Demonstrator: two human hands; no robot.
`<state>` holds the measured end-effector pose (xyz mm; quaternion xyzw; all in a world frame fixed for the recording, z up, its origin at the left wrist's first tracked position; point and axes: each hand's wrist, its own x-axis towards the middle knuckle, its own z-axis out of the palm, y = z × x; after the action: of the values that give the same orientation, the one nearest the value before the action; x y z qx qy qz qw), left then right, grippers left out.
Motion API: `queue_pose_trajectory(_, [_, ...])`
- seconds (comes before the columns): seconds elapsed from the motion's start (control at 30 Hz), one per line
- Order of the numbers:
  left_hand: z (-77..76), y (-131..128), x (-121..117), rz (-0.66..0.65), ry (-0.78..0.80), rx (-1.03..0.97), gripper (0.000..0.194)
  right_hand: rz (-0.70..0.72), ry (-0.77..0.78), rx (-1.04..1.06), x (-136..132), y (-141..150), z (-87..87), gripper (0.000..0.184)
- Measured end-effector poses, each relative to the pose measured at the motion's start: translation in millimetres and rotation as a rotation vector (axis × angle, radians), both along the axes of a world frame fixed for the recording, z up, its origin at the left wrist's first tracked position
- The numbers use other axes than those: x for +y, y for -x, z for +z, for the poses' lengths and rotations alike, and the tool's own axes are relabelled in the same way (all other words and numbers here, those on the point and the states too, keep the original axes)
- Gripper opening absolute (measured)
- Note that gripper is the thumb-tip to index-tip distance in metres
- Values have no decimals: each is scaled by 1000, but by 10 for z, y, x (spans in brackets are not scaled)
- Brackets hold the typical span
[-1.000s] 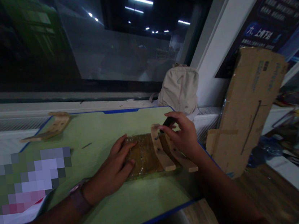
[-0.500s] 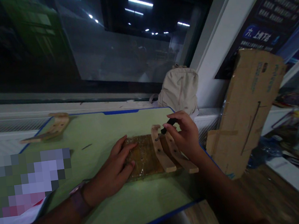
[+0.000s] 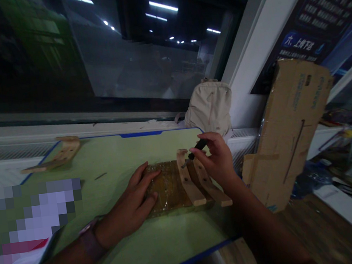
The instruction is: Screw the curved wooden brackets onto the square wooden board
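Observation:
A brown wooden board [image 3: 168,183] with small holes lies on the green mat [image 3: 139,248]. Two pale wooden curved pieces [image 3: 187,184] stand on its right end. My left hand [image 3: 130,206] lies flat on the board's left part, fingers stretched out. My right hand [image 3: 216,161] pinches a small black-handled screwdriver [image 3: 195,149], whose tip points at the top of the left curved piece.
Another pale wooden piece [image 3: 55,157] lies at the mat's far left corner, and a thin dark stick [image 3: 100,175] lies nearby. A beige bag [image 3: 209,106] sits by the window. A cardboard box [image 3: 288,135] leans at the right, beyond the mat's blue edge.
My right hand has shifted slightly with the screwdriver at the curved piece's top. My left hand stays flat on the board. The view has drifted a little.

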<state>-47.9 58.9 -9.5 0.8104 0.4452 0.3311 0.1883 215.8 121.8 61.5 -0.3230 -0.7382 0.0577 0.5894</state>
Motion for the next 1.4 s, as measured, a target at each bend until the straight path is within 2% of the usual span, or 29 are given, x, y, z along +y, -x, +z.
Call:
queue_pose_trajectory(0.13, [-23,-5,9,8,-22,-6,44,128,-43,-164,-54,-15,158,26])
queue_pose_trajectory(0.27, [-33,0,6,12,-10,-7,42,255,93,-115,-68,47,122,29])
queue_pose_trajectory(0.37, [-24,0,-3,16,-20,-12,42,138,128,25,-29,59,14,29])
queue_pose_trajectory(0.43, [-14,-3,-9,15,-17,-8,44,46,63,70,-11,38,-17,34])
queue_pose_trajectory(0.5, [-4,-5,-11,16,-9,-7,44,34,-10,23,-12,9,1,33])
queue_pose_trajectory(0.57, [3,-6,-9,11,-6,-9,45,108,-16,-49,-28,-6,44,29])
queue_pose_trajectory(0.63, [8,-6,-6,2,-3,-11,45,213,53,-71,-47,6,75,29])
queue_pose_trajectory(0.7, [8,-5,-5,0,2,-16,44,301,146,-24,-55,41,71,27])
queue_pose_trajectory(0.77, [3,-4,-6,-3,9,-18,44,327,198,52,-43,73,31,23])
queue_pose_trajectory(0.87, [-8,-4,-9,-1,10,-22,44,193,185,125,0,65,-37,25])
queue_pose_trajectory(0.97, [-9,-5,-9,10,10,-18,44,32,82,68,20,2,-27,30])
queue_pose_trajectory(1.03, [-1,-7,-9,12,7,-10,45,40,18,-17,2,-27,29,27])
queue_pose_trajectory(1.1, [11,-10,-10,14,-3,-5,46,119,11,-76,-31,-21,86,24])
queue_pose_trajectory(1.23, [17,-11,-11,13,-6,-6,45,295,145,5,-65,53,81,24])
queue_pose_trajectory(1.3, [7,-9,-9,12,-2,-6,44,259,183,72,-46,70,30,23])
queue_pose_trajectory(1.4, [-9,-3,-5,16,-2,-8,45,45,110,69,5,40,-4,23])
